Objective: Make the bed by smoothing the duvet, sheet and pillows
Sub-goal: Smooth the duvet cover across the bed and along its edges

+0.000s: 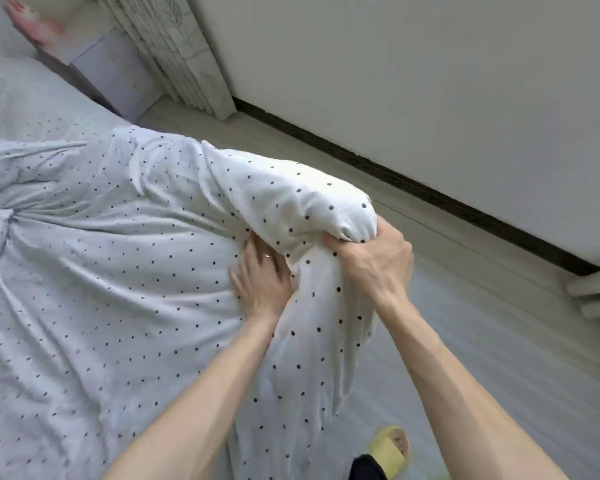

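**A:** How does the bed lie?

**B:** The duvet [101, 271], white with dark dots, covers most of the bed, and it's far from flat. Long creases run across it, and a twisted knot of folds sits towards the bed's far side. Past it, at the head end, a grey cloth [32, 98] shows. I can't tell whether it's sheet or pillow.

**A:** Which part have you got?

**B:** The duvet's corner [309, 199], at the bed's near edge beside the floor [499, 341]. It's bunched into a fat lump raised off the bed. The cloth below it hangs over the edge towards my slipper [390, 445].

**A:** And your grips?

**B:** My right grip [374, 261] is clamped on that lump, fingers curled tight into the cloth. My left grip [260, 282] is apart, fingers straight and spread. It presses flat on the duvet just beside the raised corner, fingertips tucked against the foot of the fold.

**A:** So which step is this?

**B:** The duvet step, I'd say, and early in it. I'm sorting out this corner before any real smoothing. Nothing at the head end looks tended yet.

**A:** What does the next move need?

**B:** A firm pull of the corner out towards the bed's own corner, with my left pinning the cloth so only the slack travels. The clamp mustn't loosen, because soft cloth slips. The hanging part should stay off the floor.
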A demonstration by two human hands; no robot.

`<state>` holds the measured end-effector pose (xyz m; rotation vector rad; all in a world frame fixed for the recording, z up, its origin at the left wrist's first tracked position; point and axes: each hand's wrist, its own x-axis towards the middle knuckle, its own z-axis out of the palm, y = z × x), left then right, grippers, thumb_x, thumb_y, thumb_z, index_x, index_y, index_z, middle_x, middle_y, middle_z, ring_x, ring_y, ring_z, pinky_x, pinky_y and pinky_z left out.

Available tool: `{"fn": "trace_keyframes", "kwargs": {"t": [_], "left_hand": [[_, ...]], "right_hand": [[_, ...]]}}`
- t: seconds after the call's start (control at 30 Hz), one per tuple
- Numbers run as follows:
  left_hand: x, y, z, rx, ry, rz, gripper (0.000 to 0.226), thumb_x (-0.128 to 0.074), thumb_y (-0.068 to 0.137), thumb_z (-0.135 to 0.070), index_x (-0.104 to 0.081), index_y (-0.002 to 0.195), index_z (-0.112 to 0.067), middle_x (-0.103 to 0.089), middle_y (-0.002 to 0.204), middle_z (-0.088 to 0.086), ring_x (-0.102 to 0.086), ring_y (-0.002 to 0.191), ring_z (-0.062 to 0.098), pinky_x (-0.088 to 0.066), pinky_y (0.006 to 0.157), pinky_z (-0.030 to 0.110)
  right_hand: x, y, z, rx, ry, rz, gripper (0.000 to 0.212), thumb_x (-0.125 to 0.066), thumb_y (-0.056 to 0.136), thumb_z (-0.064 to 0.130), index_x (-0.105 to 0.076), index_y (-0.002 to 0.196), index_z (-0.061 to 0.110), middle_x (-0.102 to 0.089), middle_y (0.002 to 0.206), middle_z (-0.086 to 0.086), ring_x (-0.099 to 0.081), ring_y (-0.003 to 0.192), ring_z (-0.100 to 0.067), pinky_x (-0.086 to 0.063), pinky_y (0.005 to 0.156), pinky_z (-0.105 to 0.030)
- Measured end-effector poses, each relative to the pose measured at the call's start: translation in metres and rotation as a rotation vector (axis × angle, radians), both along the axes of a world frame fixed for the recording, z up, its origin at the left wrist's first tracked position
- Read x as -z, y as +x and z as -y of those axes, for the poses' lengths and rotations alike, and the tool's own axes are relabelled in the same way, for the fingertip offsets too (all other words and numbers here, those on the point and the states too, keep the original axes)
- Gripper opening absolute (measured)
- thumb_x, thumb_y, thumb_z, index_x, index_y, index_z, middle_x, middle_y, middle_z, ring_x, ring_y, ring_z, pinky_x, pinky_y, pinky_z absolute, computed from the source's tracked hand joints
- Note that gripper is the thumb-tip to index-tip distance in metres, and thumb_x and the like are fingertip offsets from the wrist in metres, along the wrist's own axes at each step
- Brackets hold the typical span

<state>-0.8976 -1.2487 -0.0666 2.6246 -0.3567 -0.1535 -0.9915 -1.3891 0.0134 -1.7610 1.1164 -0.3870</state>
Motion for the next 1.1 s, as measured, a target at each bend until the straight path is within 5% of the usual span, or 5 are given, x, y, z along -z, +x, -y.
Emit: {"fn": "trace_keyframes", "kwargs": {"t": [0.17,0.63,0.83,0.97,1.1], "left_hand": [[0.056,-0.022,0.014,0.591,0.483,-0.533,0.087,-0.027,0.078,-0.086,-0.020,0.154,-0.045,-0.006,0.168,0.000,-0.003,0.154,0.022,-0.014,0.122,0.053],[0.096,-0.009,-0.042,0.332,0.385,0.002,0.060,-0.054,0.091,-0.047,-0.044,0.145,-0.023,-0.036,0.156,0.005,-0.034,0.143,0.026,-0.029,0.116,0.049],[0.086,-0.004,-0.014,0.245,0.429,0.015,0.060,-0.051,0.091,-0.047,-0.045,0.144,-0.020,-0.036,0.154,0.007,-0.035,0.140,0.028,-0.026,0.115,0.051],[0.070,-0.010,0.013,0.042,0.331,0.011,0.072,-0.039,0.092,-0.056,-0.038,0.150,-0.012,-0.022,0.163,0.013,-0.013,0.152,0.026,-0.005,0.121,0.056],[0.072,-0.023,0.023,0.152,0.381,-0.212,0.066,-0.018,0.095,-0.069,-0.014,0.156,-0.044,0.007,0.168,-0.006,0.014,0.153,0.016,0.005,0.117,0.066]], "right_hand": [[0.153,-0.060,0.030,0.131,0.171,-0.456,0.067,-0.072,0.078,0.056,-0.053,0.131,0.019,-0.064,0.125,-0.014,-0.062,0.111,-0.040,-0.051,0.088,-0.044],[0.249,-0.036,0.028,-0.232,0.247,-0.305,0.111,-0.071,0.072,0.029,-0.007,0.163,0.028,-0.011,0.171,0.002,-0.009,0.157,-0.022,-0.015,0.126,-0.045],[0.192,0.004,0.058,-0.579,-0.019,-0.494,0.077,-0.051,0.061,0.085,-0.064,0.106,0.025,-0.066,0.111,-0.006,-0.050,0.116,-0.033,-0.043,0.089,-0.043],[0.138,0.006,0.052,-0.487,-0.345,0.050,0.023,-0.061,0.071,0.038,-0.046,0.072,0.021,-0.039,0.068,0.008,-0.042,0.064,-0.027,-0.042,0.056,-0.037],[0.153,-0.023,0.109,-0.263,-0.226,-0.227,0.024,-0.064,0.082,0.026,-0.042,0.078,0.017,-0.058,0.071,-0.002,-0.055,0.070,-0.038,-0.040,0.057,-0.039]]}}
